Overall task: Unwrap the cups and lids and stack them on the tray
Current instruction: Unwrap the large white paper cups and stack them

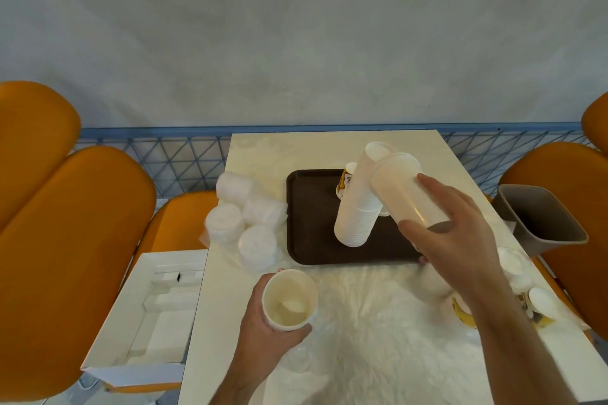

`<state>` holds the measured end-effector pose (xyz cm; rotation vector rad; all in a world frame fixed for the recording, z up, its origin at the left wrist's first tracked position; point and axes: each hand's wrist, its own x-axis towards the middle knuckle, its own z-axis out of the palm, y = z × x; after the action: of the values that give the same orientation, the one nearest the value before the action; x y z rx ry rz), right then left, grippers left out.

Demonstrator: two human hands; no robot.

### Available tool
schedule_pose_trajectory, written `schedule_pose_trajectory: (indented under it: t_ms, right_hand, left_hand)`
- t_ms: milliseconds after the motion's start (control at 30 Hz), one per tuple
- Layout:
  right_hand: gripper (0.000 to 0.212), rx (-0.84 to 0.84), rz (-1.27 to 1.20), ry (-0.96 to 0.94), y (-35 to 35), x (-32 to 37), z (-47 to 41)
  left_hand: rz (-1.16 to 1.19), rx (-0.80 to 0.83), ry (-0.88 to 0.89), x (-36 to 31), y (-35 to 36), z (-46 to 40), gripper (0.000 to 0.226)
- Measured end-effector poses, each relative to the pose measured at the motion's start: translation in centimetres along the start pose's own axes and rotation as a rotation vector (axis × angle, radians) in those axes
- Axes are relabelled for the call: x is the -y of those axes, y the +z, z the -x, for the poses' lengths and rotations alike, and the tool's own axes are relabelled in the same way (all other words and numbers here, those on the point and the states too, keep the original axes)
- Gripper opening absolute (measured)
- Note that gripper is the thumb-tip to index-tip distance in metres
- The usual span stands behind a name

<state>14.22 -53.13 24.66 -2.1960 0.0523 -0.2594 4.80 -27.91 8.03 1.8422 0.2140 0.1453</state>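
Tray (309, 207): brown, on the table, bearing a leaning stack of white cups (357, 207).
Right hand (457, 233): grips a tilted cup stack (403, 191) above it.
Left hand (263, 332): curled round one paper cup (289, 299).

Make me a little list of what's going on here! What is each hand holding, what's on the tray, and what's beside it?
left hand: grips one paper cup, opening facing up
right hand: holds a cup stack, tilted over the tray
tray: brown, bears a tall leaning stack of white cups
left of tray: wrapped lid bundles on the table
right of table: grey bin
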Motion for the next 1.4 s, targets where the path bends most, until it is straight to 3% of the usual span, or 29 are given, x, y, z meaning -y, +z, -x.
schedule_pose_trajectory:
  t_ms: [167,500,667,800,1133,1267,1400]
  right_hand:
    - [0.068,-0.079,0.169,-0.045,-0.5,1.4,-2.1]
    - [0.072,-0.008,0.320,-0.325,-1.0,4.6,-8.0]
    - [0.052,0.046,0.370,-0.357,1.7,3.1,-10.6]
    - [0.066,0.190,0.425,-0.260,4.9,-0.3,-9.8]
    - [0.081,0.025,0.457,-0.310,6.2,1.2,-6.0]
    - [0.072,0.409,0.296,-0.410,8.9,1.6,0.4]
    - [0.102,0.751,0.444,-0.391,12.3,0.6,5.4]
  left_hand:
    - [0.001,0.004,0.028,-0.2,0.0,0.0,0.101]
    - [0.011,0.005,0.037,-0.2,0.0,0.0,0.100]
    - [-0.003,-0.005,0.042,0.2,0.0,-0.1,0.100]
    - [-0.004,-0.002,0.031,0.5,0.1,-0.1,0.099]
    - [0.014,-0.008,0.011,0.1,0.1,-0.2,0.098]
    - [0.061,0.005,-0.004,0.1,0.0,-0.2,0.098]
    - [0.110,0.026,-0.053,-0.1,0.0,-0.3,0.102]
